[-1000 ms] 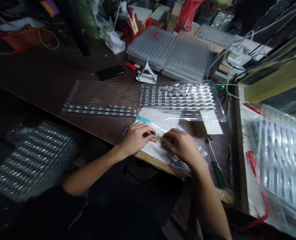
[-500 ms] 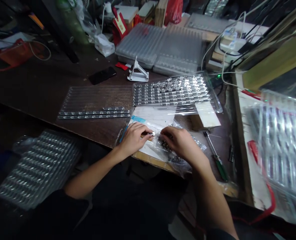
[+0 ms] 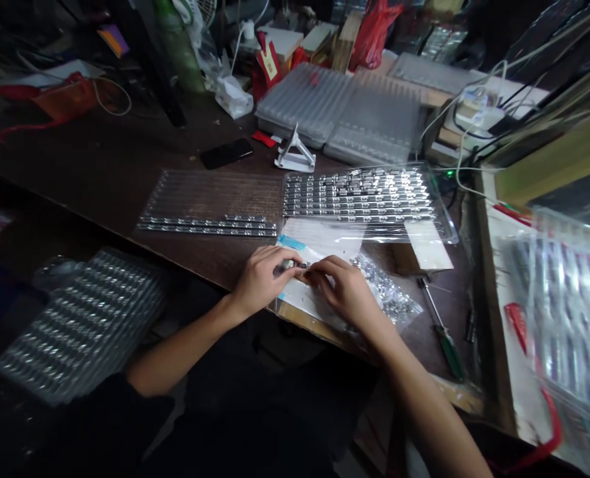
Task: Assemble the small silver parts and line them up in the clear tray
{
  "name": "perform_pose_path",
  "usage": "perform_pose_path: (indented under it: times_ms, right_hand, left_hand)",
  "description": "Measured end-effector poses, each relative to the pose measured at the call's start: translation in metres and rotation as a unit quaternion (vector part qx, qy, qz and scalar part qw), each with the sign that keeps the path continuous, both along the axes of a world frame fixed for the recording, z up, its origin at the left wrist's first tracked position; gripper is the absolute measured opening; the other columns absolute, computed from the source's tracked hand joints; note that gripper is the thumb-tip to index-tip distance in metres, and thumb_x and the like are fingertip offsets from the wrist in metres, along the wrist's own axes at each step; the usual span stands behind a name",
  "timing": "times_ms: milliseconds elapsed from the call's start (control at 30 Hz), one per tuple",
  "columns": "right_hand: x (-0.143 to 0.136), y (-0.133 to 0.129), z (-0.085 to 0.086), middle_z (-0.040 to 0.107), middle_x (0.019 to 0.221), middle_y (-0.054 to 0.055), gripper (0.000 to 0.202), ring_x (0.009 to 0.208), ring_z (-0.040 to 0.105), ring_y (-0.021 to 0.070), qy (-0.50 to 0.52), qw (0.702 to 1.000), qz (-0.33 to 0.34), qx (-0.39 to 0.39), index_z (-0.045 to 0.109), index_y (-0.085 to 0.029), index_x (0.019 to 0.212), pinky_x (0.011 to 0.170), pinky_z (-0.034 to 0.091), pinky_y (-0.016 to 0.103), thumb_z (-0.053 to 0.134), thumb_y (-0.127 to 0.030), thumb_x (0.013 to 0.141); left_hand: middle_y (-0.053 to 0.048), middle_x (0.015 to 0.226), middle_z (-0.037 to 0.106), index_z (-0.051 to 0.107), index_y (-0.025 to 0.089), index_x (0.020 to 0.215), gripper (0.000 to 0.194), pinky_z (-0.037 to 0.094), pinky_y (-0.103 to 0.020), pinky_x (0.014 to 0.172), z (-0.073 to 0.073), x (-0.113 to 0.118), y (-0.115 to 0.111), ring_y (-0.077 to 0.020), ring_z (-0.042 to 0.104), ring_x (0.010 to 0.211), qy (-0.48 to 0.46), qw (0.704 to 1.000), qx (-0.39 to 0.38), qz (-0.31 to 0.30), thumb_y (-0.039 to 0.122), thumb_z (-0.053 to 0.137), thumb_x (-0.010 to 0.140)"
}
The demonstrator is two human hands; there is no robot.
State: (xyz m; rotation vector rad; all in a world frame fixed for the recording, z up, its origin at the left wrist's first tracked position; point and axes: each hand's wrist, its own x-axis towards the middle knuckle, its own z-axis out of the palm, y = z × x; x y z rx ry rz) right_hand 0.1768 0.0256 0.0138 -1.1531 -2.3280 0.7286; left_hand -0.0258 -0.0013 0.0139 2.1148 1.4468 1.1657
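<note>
Metal connector [image 3: 295,265], small and shiny, pinched between fingertips of left hand [image 3: 262,279] and right hand [image 3: 342,292], both curled shut on it, just above white paper [image 3: 319,242] at near edge of dark table [image 3: 100,166]. Just right of right hand, clear bag of loose parts [image 3: 389,292]; beyond, filled clear tray [image 3: 357,192].
</note>
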Motion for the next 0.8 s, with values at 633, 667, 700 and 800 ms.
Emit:
perform_pose_path:
  times_ms: [633,667,700,800]
  right_hand:
    - [-0.012,-0.007,0.012,0.067,0.101,0.010,0.023,0.091,0.060,0.0219,-0.199,0.975,0.063,0.069,0.070,-0.017,0.103,0.079,0.045,0.031,0.050,-0.009,0.097]
    - [-0.012,-0.007,0.013,0.067,0.101,0.010,0.023,0.091,0.060,0.0216,-0.194,0.977,0.062,0.066,0.071,-0.018,0.105,0.078,0.045,0.031,0.050,-0.011,0.097]
    - [-0.011,-0.007,0.014,0.067,0.100,0.009,0.024,0.090,0.060,0.0212,-0.183,0.979,0.059,0.062,0.070,-0.019,0.108,0.077,0.044,0.030,0.050,-0.012,0.098]
    - [0.001,-0.004,0.018,0.068,0.102,0.008,0.029,0.091,0.061,0.0208,-0.131,0.989,0.044,0.052,0.068,-0.021,0.120,0.077,0.045,0.030,0.050,-0.015,0.098]
  left_hand:
    - [-0.003,0.102,0.076,0.072,0.023,0.095,0.012,0.048,-0.038,0.094,0.003,-0.068,0.089,-0.0227,0.067,0.098,0.161,0.983,-0.059,0.060,0.024,0.061,0.089]
    - [-0.003,0.102,0.076,0.072,0.023,0.093,0.012,0.048,-0.038,0.094,0.001,-0.067,0.092,-0.0229,0.066,0.098,0.173,0.981,-0.063,0.057,0.025,0.061,0.090]
    - [-0.004,0.101,0.076,0.072,0.023,0.091,0.013,0.047,-0.038,0.095,0.000,-0.067,0.094,-0.0231,0.065,0.098,0.183,0.979,-0.066,0.057,0.026,0.060,0.090]
    - [-0.004,0.100,0.074,0.071,0.022,0.086,0.014,0.045,-0.039,0.098,-0.001,-0.068,0.100,-0.0234,0.063,0.100,0.203,0.974,-0.077,0.059,0.028,0.059,0.090]
